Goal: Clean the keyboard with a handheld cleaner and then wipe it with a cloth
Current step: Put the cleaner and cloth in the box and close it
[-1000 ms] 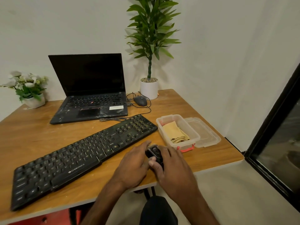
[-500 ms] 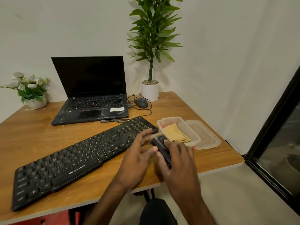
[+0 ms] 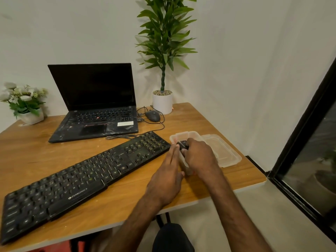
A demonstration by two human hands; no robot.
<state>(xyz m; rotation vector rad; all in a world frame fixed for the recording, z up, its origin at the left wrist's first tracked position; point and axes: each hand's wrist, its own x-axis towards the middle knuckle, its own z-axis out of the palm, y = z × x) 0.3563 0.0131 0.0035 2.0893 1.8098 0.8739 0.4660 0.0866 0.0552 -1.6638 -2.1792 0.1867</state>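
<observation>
1. Has brought the cleaner (image 3: pixel 182 144) forward from near the desk's (image 3: pixel 127 202) front edge to the tub (image 3: pixel 181 133), both hands going with it.
2. Grips the cleaner in the right hand (image 3: pixel 199 156), fingers clenched round its body, over the tub's near-left part; cannot tell whether touching the tub's floor.
3. Holds nothing in the left hand (image 3: pixel 169 171): released, fingers straight, tips just beside the cleaner at the tub's left rim.
4. Leaves the keyboard (image 3: pixel 87 175) untouched, slantwise on the desk, just left of the hands.
5. Cannot see the cloth; probably hidden in the tub under the right hand.
6. Looks like putting the cleaner away ahead of the wiping.
7. Judging by looks: light, stiff, smooth-shelled, so easy to lift yet apt to slip; best taken round the middle, thumb opposite fingers, clear of the working end.
8. Worth steadying the thin tub at its rim, being light enough to skid.
</observation>
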